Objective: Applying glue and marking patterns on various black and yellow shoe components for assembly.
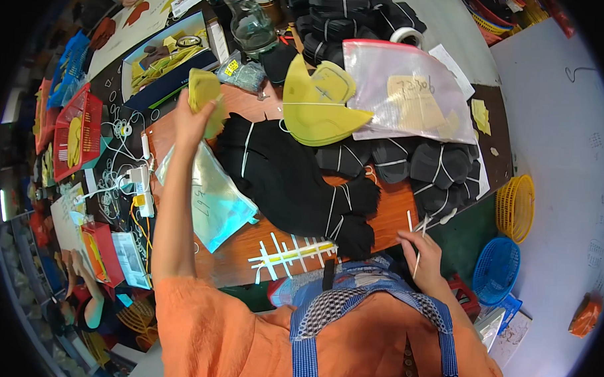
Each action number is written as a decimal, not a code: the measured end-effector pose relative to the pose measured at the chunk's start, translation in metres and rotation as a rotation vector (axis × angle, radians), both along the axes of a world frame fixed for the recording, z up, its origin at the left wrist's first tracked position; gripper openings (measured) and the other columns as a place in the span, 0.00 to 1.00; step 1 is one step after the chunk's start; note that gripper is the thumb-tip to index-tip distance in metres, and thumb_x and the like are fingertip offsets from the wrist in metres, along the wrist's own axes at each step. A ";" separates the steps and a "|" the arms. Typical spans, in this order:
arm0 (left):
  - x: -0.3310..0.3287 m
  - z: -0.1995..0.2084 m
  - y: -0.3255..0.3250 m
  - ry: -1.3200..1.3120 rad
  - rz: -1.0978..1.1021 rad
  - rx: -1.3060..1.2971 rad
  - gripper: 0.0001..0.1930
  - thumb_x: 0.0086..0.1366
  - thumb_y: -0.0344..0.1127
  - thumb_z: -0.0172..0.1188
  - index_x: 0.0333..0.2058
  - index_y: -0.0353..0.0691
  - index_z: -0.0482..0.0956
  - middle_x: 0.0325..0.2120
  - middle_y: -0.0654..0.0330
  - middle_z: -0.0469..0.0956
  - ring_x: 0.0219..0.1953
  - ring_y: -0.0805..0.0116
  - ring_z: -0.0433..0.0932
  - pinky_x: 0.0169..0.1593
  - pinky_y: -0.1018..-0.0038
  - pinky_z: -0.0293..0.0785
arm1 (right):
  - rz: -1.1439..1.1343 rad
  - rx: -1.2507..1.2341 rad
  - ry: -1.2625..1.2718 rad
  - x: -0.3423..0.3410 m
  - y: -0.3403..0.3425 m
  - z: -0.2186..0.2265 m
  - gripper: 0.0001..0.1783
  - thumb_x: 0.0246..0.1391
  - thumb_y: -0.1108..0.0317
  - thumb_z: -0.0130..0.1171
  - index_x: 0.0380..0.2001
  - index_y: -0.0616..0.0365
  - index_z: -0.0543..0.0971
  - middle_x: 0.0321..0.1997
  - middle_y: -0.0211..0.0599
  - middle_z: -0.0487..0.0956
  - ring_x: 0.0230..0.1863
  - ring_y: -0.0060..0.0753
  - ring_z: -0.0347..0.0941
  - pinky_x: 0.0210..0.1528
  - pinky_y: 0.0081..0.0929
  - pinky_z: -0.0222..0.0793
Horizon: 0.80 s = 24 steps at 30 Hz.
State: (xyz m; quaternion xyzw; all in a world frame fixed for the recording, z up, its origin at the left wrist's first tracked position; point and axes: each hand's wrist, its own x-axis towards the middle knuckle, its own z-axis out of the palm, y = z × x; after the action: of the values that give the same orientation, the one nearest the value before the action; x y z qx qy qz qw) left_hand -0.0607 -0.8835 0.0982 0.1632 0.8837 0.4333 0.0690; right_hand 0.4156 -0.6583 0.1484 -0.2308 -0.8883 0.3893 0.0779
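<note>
My left hand (190,119) is closed on a small stack of yellow cut pieces (203,91), raised over the far left of the wooden board. Down at the right, by the board's near edge, my right hand (424,258) pinches a thin white strip (417,264). Between the hands lies a large curved bundle of black pieces (276,171), tied with white bands. Beyond it rests a bigger tied stack of yellow pieces (308,115). A clear plastic bag (212,202) lies beside the black bundle, below my left hand.
White strips cross a yellow ruler-like stick (293,255) near the board's front edge. At the back stand a glass jar (253,32) and a box of yellow pieces (136,93). A clear bag (373,65) covers tied black bundles (442,167). Cables surround a power strip (141,189) at left.
</note>
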 end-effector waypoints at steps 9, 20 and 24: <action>0.281 0.043 0.129 -1.314 -0.394 1.195 0.31 0.63 0.39 0.53 0.63 0.32 0.61 0.61 0.37 0.66 0.61 0.42 0.69 0.65 0.52 0.65 | 0.270 0.190 0.500 -0.038 0.060 0.025 0.17 0.44 0.75 0.66 0.41 0.54 0.82 0.39 0.33 0.80 0.41 0.39 0.77 0.43 0.36 0.71; 0.409 0.079 0.234 -1.244 -0.294 1.001 0.28 0.67 0.42 0.52 0.61 0.34 0.66 0.55 0.51 0.74 0.57 0.55 0.75 0.61 0.59 0.69 | 0.255 0.227 0.433 0.052 0.148 0.036 0.10 0.49 0.72 0.64 0.34 0.57 0.75 0.36 0.38 0.73 0.39 0.41 0.76 0.40 0.34 0.74; 0.413 0.077 0.292 -1.037 -0.393 0.791 0.24 0.66 0.37 0.57 0.57 0.31 0.68 0.51 0.45 0.76 0.52 0.51 0.78 0.56 0.58 0.75 | 0.166 0.053 0.415 0.070 0.187 0.031 0.10 0.51 0.72 0.61 0.34 0.58 0.70 0.34 0.40 0.74 0.35 0.48 0.76 0.37 0.38 0.73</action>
State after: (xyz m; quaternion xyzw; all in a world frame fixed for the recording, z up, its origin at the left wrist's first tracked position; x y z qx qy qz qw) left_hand 0.3526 -0.5917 0.1757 0.1049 0.4653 0.7255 0.4961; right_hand 0.4854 -0.4709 0.1797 -0.0696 -0.8792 0.4099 0.2326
